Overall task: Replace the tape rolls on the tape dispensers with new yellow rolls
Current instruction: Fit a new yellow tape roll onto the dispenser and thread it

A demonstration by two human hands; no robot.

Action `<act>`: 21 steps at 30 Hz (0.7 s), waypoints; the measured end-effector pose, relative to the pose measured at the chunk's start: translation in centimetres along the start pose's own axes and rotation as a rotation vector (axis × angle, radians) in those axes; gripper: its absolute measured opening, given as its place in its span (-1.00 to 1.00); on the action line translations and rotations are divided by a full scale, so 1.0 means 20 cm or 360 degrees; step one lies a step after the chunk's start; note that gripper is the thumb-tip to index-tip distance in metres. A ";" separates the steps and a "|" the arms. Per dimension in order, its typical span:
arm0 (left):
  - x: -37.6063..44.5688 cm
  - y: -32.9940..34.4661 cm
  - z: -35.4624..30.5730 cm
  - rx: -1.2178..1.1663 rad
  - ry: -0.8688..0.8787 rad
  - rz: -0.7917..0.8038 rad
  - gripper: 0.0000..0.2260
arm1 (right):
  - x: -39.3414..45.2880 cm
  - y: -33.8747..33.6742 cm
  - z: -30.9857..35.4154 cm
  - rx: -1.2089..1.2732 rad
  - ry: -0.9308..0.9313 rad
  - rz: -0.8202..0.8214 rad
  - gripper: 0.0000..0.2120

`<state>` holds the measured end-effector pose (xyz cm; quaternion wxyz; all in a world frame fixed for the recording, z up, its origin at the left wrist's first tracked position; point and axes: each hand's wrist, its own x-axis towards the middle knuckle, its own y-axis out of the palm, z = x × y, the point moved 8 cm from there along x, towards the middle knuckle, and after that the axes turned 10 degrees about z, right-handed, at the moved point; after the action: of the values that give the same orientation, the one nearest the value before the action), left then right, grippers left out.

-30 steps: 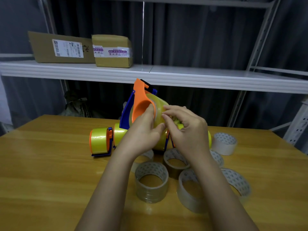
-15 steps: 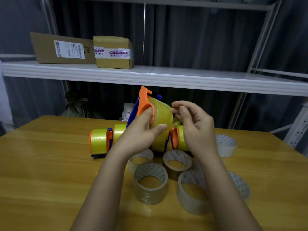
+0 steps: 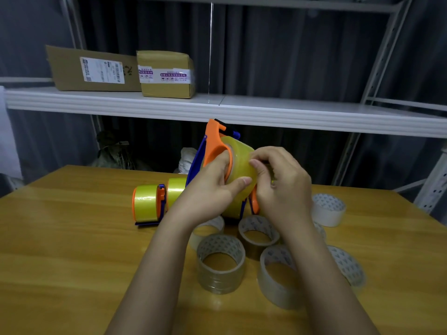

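Two cardboard boxes [image 3: 121, 70] are sitting at the left of a white shelf [image 3: 242, 110] behind a wooden table [image 3: 60, 250]. On the table, left of the hands, a tape dispenser [image 3: 148, 204] loaded with yellow tape is lying on its side. The left hand [image 3: 212, 189] is holding an orange and blue tape dispenser [image 3: 214, 146] up above the table, its grip wrapping the frame, thumb pressing on the yellow roll [image 3: 238, 163] mounted in it. The right hand [image 3: 283, 187] is meeting the roll from the right, its fingertips [image 3: 254, 163] pinching at the roll's surface. Below the hands, several clear tape rolls [image 3: 220, 262] are standing on the table. A white roll [image 3: 329, 209] is sitting at the far right.
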<state>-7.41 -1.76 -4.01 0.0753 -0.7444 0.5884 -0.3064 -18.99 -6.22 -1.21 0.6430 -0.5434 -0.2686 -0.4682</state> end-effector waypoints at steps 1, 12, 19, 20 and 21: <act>0.00 0.01 0.01 0.0012 -0.0009 0.0023 -0.58 | 0.00 0.00 -0.02 0.0020 0.0053 0.0014 -0.89; -0.01 0.02 0.03 -0.0078 -0.0022 0.0237 -0.66 | -0.02 0.04 -0.20 0.0753 0.0801 0.0356 -0.84; -0.02 -0.05 -0.05 0.0114 0.0080 -0.0126 -0.62 | -0.06 0.12 -0.27 0.1270 0.1134 0.0432 -0.78; -0.03 -0.06 -0.05 0.0109 0.0092 -0.0216 -0.59 | -0.06 0.11 -0.26 0.1304 0.1135 0.0410 -0.80; -0.03 -0.08 -0.06 0.0103 0.0113 -0.0299 -0.57 | -0.05 0.10 -0.24 0.1320 0.1115 0.0364 -0.82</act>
<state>-6.81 -0.40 -2.42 0.0493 -0.7823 0.5081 -0.3571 -18.37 -10.57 -4.37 0.9007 -0.0819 -0.1398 -0.4032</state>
